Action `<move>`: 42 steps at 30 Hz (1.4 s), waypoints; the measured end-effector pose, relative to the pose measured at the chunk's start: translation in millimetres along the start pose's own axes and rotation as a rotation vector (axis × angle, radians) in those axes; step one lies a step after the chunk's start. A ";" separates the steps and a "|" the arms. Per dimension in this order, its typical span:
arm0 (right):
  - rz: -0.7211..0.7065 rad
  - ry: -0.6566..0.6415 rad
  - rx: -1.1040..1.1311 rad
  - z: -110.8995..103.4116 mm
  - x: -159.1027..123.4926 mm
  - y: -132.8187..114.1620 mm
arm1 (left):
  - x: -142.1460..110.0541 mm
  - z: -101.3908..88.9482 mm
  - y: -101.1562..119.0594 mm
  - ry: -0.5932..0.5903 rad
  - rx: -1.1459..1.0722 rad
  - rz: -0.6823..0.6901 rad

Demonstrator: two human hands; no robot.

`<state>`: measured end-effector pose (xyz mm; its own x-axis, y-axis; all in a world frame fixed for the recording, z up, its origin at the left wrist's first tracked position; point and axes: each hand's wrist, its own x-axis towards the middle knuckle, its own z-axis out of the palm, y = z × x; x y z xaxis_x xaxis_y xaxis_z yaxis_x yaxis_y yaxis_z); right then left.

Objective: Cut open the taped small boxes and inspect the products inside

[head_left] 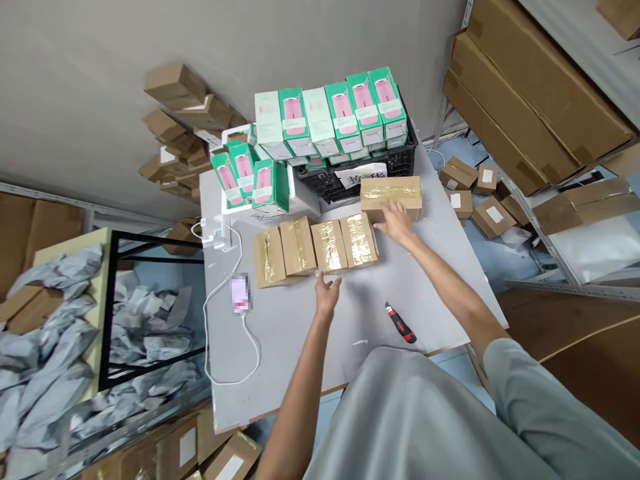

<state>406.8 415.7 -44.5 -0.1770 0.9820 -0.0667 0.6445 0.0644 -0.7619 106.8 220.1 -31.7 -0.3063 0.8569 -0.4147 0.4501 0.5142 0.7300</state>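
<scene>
Several small brown cardboard boxes (299, 247) sealed with shiny tape stand side by side in a row on the grey table (300, 347). My left hand (327, 293) is just in front of this row, fingers apart and holding nothing; its fingertips are close to the lower edge of one box (330, 247). Behind the row's right end, another taped cardboard box (391, 190) lies lengthwise. My right hand (397, 223) rests against its front side with the fingers spread, not wrapped round it. A red and black utility knife (401, 324) lies nearer to me on the tabletop.
At the back, a black crate (325, 183) and a white foam box (300, 203) hold green and pink cartons (345, 117). A phone (241, 293) and white cable (206, 333) lie on the left. Shelves with grey parcels (150, 327) and large cartons (545, 87) flank the table.
</scene>
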 end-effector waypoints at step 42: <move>0.183 0.120 -0.396 98.8 -409.6 -135.4 | -78.6 -65.8 -90.6 -0.099 -0.082 0.326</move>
<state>318.6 -12.8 22.3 0.0388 0.9956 -0.0848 0.8961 -0.0722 -0.4379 34.9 103.6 -29.5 -0.0725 0.9770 -0.2005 0.4408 0.2117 0.8723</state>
